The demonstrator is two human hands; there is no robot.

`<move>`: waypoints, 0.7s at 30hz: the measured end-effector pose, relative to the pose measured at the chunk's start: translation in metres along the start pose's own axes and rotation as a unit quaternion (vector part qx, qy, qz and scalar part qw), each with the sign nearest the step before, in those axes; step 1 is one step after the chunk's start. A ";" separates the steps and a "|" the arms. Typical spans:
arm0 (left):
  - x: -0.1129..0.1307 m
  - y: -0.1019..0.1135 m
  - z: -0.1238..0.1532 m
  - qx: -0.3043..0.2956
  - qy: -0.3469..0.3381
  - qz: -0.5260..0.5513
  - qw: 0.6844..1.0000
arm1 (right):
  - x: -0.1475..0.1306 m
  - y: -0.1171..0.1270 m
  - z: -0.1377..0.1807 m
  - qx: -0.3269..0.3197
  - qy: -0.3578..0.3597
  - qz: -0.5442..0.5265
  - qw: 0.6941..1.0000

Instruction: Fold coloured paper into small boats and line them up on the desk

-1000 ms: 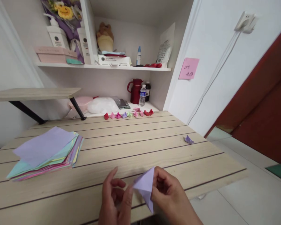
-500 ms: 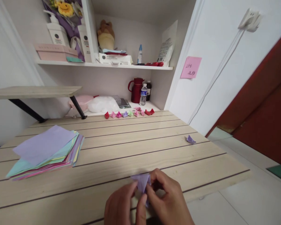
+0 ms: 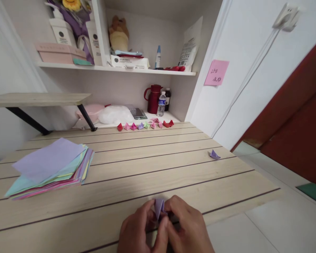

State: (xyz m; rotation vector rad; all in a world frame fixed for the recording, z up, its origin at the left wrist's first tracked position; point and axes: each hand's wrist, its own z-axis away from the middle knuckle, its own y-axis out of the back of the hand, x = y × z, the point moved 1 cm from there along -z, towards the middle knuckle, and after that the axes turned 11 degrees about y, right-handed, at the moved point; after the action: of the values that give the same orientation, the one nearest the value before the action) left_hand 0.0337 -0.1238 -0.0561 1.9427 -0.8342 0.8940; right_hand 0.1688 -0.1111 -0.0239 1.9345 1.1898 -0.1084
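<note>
Both my hands meet at the near edge of the wooden table (image 3: 137, 168), pinched together on a small folded lilac paper (image 3: 159, 207). My left hand (image 3: 138, 230) grips its left side and my right hand (image 3: 185, 226) its right side, so only the paper's top tip shows between the fingers. To the left lies a stack of coloured paper sheets (image 3: 50, 167) with a lilac sheet on top. A row of small folded paper pieces (image 3: 144, 125) in red, pink, purple and green lines the table's far edge. One lone purple folded piece (image 3: 214, 154) sits at the right.
Behind the table, a lower shelf holds a red jug (image 3: 153, 99), a water bottle (image 3: 161, 104) and a pink bowl (image 3: 91, 111). An upper shelf (image 3: 116, 69) carries bottles, boxes and a soft toy. A pink sticky note (image 3: 216, 72) hangs on the wall. The table's right edge drops to the floor.
The lilac paper was held up wide and open; now it is folded much smaller and squeezed between both hands, which have closed together and dropped toward the table's near edge.
</note>
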 end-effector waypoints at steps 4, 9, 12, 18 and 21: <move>-0.006 0.004 -0.002 0.045 -0.043 -0.082 0.995 | 0.000 0.000 0.000 0.000 -0.052 -0.025 0.998; -0.006 0.008 -0.006 0.039 -0.131 -0.168 0.976 | 0.002 0.005 -0.006 -0.013 -0.037 0.050 0.998; -0.003 0.009 -0.006 0.039 -0.185 -0.216 0.958 | 0.003 0.010 -0.007 -0.015 -0.030 0.052 0.998; -0.010 0.013 -0.004 0.007 -0.247 -0.271 0.930 | 0.011 0.019 0.001 -0.038 -0.009 0.022 0.999; -0.015 0.016 -0.004 -0.003 -0.258 -0.280 0.924 | 0.015 0.022 0.004 -0.052 0.016 0.011 0.998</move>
State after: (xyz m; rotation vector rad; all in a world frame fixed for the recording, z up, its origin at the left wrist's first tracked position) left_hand 0.0117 -0.1245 -0.0606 2.2738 -0.4989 0.0329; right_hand 0.1949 -0.1075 -0.0200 1.8642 1.1717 -0.0053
